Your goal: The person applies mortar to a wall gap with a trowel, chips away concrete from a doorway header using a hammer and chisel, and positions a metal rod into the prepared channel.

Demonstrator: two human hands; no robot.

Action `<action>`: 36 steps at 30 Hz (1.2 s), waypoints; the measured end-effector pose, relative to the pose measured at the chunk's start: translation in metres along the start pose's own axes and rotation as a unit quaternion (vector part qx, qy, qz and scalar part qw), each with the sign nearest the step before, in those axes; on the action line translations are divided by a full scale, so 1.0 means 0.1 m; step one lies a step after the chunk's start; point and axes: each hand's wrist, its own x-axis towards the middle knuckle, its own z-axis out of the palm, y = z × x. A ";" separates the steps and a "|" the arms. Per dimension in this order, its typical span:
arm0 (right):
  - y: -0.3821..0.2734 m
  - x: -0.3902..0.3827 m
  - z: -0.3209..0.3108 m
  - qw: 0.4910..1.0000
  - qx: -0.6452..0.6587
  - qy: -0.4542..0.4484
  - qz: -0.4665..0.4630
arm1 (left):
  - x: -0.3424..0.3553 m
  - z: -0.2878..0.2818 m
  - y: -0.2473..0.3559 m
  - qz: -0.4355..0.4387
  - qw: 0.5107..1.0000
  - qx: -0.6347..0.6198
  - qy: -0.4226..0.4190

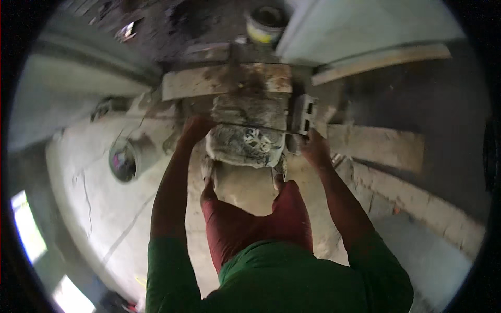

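The left hand (198, 128) and right hand (314, 147) look closed around a thin rod (269, 129) along the sack's (232, 146) far edge; work seems underway, what's left I can't tell.

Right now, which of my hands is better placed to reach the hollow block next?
Right, probably: your right hand is close beside the hollow block, while your left hand is across the patterned bundle.

Hollow block (308, 117) just beyond right fingers (303, 142)
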 end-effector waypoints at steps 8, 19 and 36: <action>-0.56 -0.21 0.39 0.992 -0.086 0.013 0.093 | -0.02 0.17 -0.56 -0.064 0.994 -0.093 0.017; -1.26 0.40 0.45 0.985 -0.085 -0.044 0.144 | 0.10 0.23 -1.15 -0.103 0.992 -0.053 0.050; -0.61 0.24 0.25 0.993 -0.037 0.089 0.068 | 0.15 0.05 -0.57 0.048 0.988 0.024 0.144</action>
